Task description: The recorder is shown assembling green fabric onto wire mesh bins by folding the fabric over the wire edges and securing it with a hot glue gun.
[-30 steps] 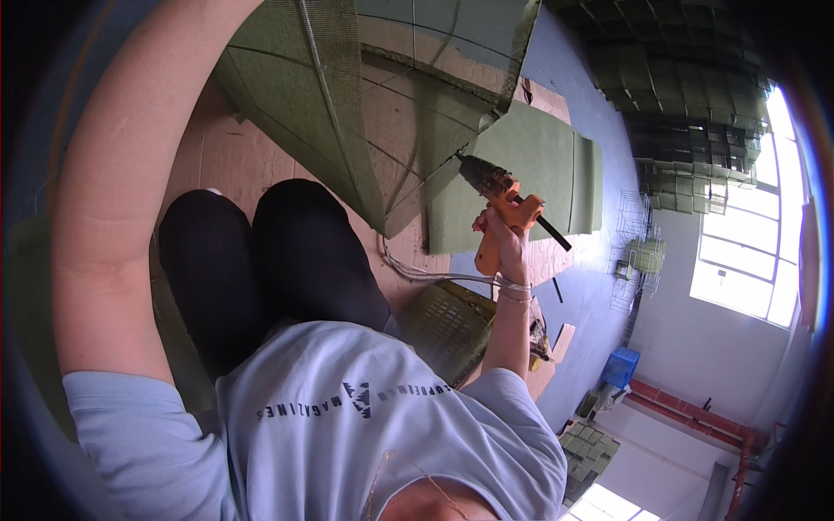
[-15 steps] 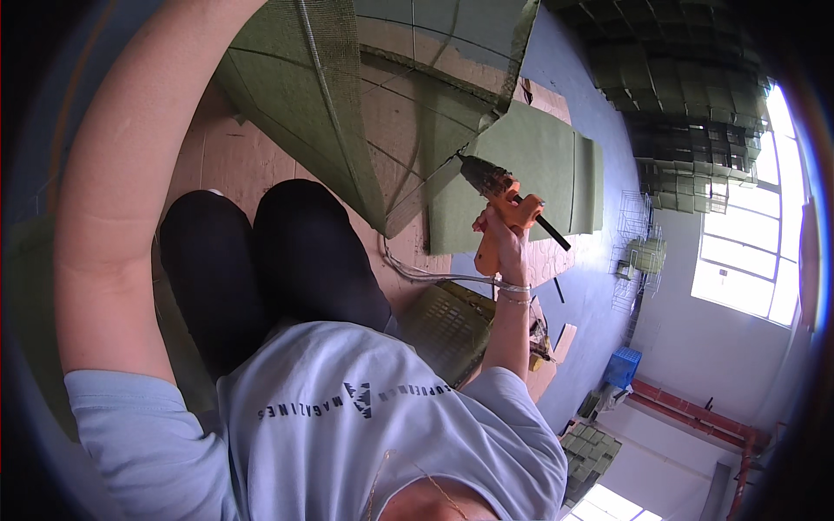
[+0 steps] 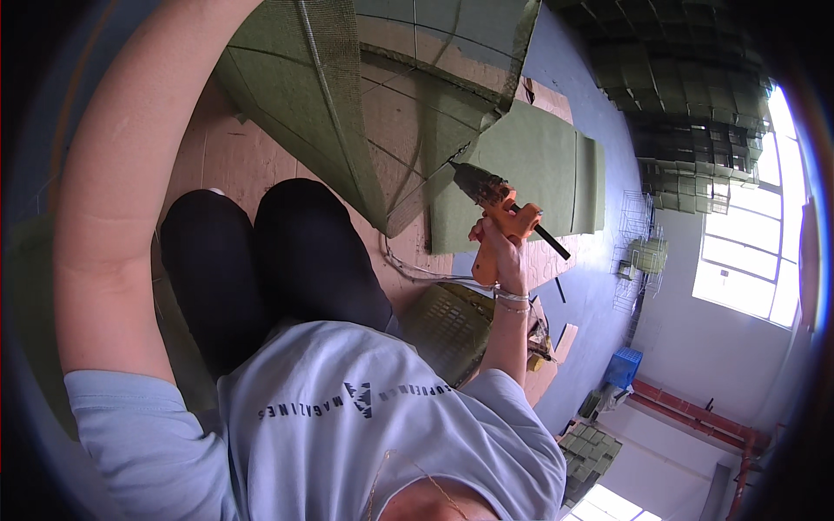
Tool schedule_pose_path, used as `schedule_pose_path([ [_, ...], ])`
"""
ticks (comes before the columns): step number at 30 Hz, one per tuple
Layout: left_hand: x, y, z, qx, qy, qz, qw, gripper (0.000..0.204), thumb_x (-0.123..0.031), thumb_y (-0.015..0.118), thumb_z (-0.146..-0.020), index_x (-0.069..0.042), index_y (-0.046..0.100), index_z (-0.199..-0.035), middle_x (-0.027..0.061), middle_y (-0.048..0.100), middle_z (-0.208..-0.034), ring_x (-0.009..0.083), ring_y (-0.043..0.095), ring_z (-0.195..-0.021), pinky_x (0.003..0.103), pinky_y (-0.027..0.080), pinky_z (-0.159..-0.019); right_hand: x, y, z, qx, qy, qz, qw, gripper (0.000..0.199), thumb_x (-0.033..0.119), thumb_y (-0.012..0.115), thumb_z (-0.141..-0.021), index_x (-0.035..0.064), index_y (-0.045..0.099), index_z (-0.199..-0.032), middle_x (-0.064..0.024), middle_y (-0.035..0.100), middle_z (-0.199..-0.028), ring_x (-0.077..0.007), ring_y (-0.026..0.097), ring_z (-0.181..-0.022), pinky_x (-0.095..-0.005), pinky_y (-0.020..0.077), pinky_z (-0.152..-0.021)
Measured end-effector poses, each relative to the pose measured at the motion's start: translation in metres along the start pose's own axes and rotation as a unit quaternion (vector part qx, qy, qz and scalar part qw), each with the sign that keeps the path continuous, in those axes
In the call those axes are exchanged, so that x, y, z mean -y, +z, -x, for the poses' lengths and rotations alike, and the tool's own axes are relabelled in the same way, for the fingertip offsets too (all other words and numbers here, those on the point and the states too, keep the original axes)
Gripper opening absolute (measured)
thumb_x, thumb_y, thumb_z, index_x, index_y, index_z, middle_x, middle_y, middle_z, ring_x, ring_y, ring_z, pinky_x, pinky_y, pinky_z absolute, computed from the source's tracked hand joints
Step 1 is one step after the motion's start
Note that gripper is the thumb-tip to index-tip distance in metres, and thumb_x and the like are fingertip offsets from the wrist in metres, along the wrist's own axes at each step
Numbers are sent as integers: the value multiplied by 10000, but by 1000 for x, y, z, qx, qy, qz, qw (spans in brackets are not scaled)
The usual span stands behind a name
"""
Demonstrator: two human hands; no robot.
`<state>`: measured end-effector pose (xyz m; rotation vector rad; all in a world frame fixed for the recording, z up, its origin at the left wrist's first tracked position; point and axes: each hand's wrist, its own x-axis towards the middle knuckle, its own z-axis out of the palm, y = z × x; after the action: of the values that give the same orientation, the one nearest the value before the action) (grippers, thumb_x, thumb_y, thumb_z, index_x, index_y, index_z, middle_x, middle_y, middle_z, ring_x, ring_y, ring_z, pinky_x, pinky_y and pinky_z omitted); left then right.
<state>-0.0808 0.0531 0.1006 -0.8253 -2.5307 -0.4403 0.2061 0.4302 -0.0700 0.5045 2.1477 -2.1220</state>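
Note:
My right hand (image 3: 504, 252) is wrapped round the handle of an orange hot glue gun (image 3: 499, 217). A black glue stick (image 3: 553, 242) sticks out of its back end, and dark residue coats the nozzle. The nozzle tip is at the lower edge of a wire frame covered in green mesh fabric (image 3: 304, 113). A short dark bead of glue (image 3: 459, 153) shows on that edge by the tip. My left arm reaches up along the left side and leaves the picture at the top, so my left hand is out of sight.
Beneath the frame lie cardboard (image 3: 234, 156) and a folded green fabric sheet (image 3: 539, 174). A yellowish plastic crate (image 3: 443, 326) stands beside my right forearm, with the gun's cord near it. Stacked green mesh pieces (image 3: 686, 78), wire frames (image 3: 638, 252) and a blue crate (image 3: 623, 367) are farther right.
The glue gun has shifted slightly left and down along the frame's edge. More of the dark glue bead shows behind its tip. My left arm has barely moved.

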Motion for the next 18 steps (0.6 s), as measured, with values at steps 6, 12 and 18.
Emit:
schedule_pose_path([
  [6, 0, 0, -7, 33, -19, -4, 999, 268, -145, 510, -986, 88, 643, -976, 230, 664, -905, 347, 647, -899, 442, 525, -829, -3, -6, 3, 3, 13, 17, 1000, 218, 112, 631, -931, -9, 567, -1101, -60, 631, -845, -142, 609, -761, -292, 504, -722],
  [12, 2, 5, -6, 8, -8, -6, 1000, 270, -149, 511, -985, 89, 640, -972, 227, 665, -919, 352, 643, -911, 452, 518, -828, 1, 3, 7, 8, 7, 6, 1000, 210, 118, 633, -935, -11, 573, -1091, -54, 632, -835, -141, 611, -763, -292, 503, -725],
  [18, 1, 4, -11, 22, -11, -7, 1000, 273, -147, 511, -987, 92, 644, -981, 229, 667, -908, 351, 649, -899, 447, 526, -822, 13, 3, 13, 19, 33, 39, 998, 205, 97, 645, -925, -13, 572, -1083, -56, 628, -834, -141, 612, -754, -298, 507, -713],
])
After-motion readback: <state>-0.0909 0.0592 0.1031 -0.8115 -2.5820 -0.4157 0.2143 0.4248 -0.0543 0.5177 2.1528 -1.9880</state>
